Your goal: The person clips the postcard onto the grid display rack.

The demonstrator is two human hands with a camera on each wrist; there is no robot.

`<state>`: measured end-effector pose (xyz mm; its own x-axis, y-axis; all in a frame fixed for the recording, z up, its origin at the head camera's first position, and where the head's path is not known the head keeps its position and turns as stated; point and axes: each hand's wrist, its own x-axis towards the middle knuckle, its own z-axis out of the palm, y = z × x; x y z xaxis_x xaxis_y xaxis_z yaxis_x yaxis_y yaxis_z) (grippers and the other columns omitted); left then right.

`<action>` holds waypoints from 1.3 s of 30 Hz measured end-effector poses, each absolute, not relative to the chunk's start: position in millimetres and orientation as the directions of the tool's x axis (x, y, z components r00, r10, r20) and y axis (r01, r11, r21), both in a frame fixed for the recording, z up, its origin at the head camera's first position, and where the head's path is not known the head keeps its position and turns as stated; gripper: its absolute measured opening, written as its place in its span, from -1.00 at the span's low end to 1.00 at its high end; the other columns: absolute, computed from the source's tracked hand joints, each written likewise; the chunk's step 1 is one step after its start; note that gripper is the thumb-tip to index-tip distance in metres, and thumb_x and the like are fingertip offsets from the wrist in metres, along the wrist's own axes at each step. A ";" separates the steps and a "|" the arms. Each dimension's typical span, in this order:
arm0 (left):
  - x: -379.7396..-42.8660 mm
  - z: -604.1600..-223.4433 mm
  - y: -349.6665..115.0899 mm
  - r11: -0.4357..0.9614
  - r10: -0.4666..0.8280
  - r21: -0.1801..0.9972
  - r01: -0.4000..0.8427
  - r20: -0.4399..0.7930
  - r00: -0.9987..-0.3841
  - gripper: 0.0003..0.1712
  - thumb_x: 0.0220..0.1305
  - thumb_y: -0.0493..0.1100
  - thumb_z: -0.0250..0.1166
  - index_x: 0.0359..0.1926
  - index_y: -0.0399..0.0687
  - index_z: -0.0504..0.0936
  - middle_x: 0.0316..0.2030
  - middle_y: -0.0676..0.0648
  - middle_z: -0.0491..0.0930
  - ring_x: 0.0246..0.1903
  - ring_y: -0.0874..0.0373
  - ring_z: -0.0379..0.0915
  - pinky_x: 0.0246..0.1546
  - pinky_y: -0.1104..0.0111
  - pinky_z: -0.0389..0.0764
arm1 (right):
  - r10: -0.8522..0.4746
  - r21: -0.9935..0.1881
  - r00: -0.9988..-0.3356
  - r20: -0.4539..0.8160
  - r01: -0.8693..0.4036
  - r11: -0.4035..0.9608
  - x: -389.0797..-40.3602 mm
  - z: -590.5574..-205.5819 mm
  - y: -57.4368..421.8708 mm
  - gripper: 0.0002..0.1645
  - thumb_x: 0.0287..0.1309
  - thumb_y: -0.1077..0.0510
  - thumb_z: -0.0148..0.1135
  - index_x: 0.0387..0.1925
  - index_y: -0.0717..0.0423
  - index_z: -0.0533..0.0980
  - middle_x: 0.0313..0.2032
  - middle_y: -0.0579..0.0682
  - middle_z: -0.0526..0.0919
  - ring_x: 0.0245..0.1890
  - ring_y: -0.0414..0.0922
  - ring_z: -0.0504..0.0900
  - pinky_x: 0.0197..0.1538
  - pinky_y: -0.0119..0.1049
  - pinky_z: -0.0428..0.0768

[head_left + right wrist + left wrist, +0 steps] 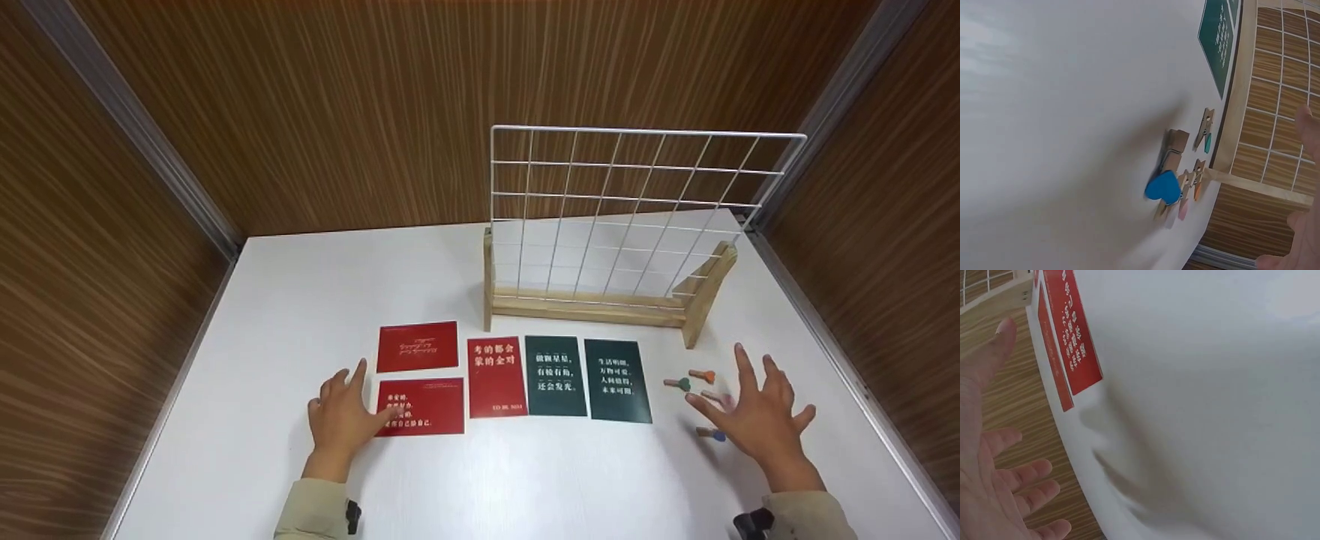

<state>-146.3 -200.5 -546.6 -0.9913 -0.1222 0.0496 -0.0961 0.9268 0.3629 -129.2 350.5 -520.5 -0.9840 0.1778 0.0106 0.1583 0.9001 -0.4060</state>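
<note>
My left hand (337,416) is held with fingers spread beside two red cards lying sideways, the lower one (442,401) and the upper one (418,346). Its thumb overlaps the lower card in the head view; the left wrist view shows the palm holding nothing. Over on the right, my right hand (761,427), fingers also spread, hovers by several small wooden clothespins. These bear a green heart (683,384), an orange heart (706,377), a blue heart (1164,187) and pink. Between the hands lie an upright red card (497,382) and two dark green cards, left (555,401) and right (619,409).
A white wire grid (637,166) stands in a wooden base (585,310) behind the cards. The white table (315,277) is enclosed by brown wood-grain panels (360,112) at the back and both sides.
</note>
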 end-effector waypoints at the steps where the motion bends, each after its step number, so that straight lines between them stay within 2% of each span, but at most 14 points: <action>1: -146.0 -547.6 -200.8 0.925 -0.125 0.368 -0.100 0.047 -0.991 0.17 -0.18 0.23 0.51 0.40 -0.11 0.21 0.21 -0.34 0.32 0.21 -0.23 0.17 0.01 -0.10 0.26 | 0.182 -0.409 -0.983 0.000 0.166 0.897 -128.0 -521.4 351.1 0.37 -0.08 -0.53 0.18 0.49 -0.05 -0.32 0.33 0.51 -0.24 0.27 0.55 -0.23 -0.04 0.59 -0.38; 10: -143.3 -554.5 -200.3 0.908 -0.140 0.401 -0.120 0.023 -0.990 0.12 -0.15 0.20 0.51 0.38 -0.16 0.24 0.08 -0.32 0.40 0.06 -0.20 0.29 -0.06 -0.03 0.31 | 0.206 -0.423 -0.975 -0.081 0.221 0.879 -117.1 -527.6 358.5 0.45 -0.14 -0.54 0.22 0.48 0.03 -0.34 0.29 0.56 -0.16 0.19 0.60 -0.10 -0.06 0.54 -0.17; 13: -142.8 -556.7 -199.8 0.901 -0.152 0.414 -0.133 0.012 -0.988 0.12 -0.16 0.21 0.51 0.37 -0.18 0.26 0.04 -0.31 0.41 0.02 -0.19 0.32 -0.07 -0.03 0.32 | 0.206 -0.424 -0.973 -0.106 0.232 0.876 -114.3 -529.2 361.0 0.46 -0.15 -0.54 0.24 0.48 0.05 -0.33 0.29 0.56 -0.11 0.16 0.60 -0.02 -0.10 0.47 -0.04; 20: -142.3 -560.8 -198.4 0.891 -0.159 0.429 -0.148 -0.009 -0.987 0.07 -0.13 0.20 0.49 0.33 -0.25 0.31 -0.02 -0.32 0.43 -0.03 -0.19 0.35 -0.08 -0.04 0.37 | 0.195 -0.411 -0.969 -0.149 0.240 0.879 -110.7 -536.7 365.9 0.51 -0.21 -0.55 0.27 0.45 0.24 -0.22 0.22 0.62 0.02 0.12 0.55 0.15 -0.17 0.43 0.27; 28: -141.2 -563.7 -198.4 0.877 -0.175 0.450 -0.170 -0.031 -0.984 0.01 -0.13 0.14 0.52 0.28 -0.28 0.36 -0.02 -0.32 0.44 -0.01 -0.19 0.36 -0.05 -0.06 0.37 | 0.218 -0.450 -0.942 -0.256 0.316 0.835 -107.7 -541.7 370.0 0.45 -0.23 -0.52 0.32 0.34 0.42 -0.05 0.13 0.61 0.13 0.06 0.50 0.27 -0.10 0.30 0.39; 33: -141.2 -565.6 -199.0 0.873 -0.182 0.457 -0.172 -0.021 -0.983 -0.03 -0.14 0.13 0.53 0.24 -0.28 0.40 -0.04 -0.31 0.45 -0.02 -0.18 0.37 -0.06 -0.05 0.38 | 0.224 -0.463 -0.940 -0.259 0.324 0.825 -106.5 -546.2 372.0 0.40 -0.21 -0.50 0.33 0.28 0.49 0.03 0.07 0.57 0.24 0.05 0.44 0.32 -0.05 0.26 0.39; 39: -141.1 -569.6 -199.5 0.839 -0.214 0.509 -0.192 -0.015 -0.977 -0.05 -0.17 0.12 0.55 0.22 -0.27 0.45 -0.05 -0.29 0.45 -0.04 -0.17 0.36 -0.04 -0.05 0.39 | 0.202 -0.495 -0.955 -0.220 0.287 0.820 -105.0 -551.1 374.4 0.30 -0.15 -0.46 0.33 0.20 0.52 0.12 -0.01 0.53 0.34 -0.03 0.36 0.40 -0.10 0.19 0.42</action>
<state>-141.1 -199.5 -569.6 -0.9767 -0.2142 -0.0146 -0.1917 0.8393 0.5088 -105.0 374.4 -551.1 -0.9545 0.2017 -0.2196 0.2872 0.8201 -0.4949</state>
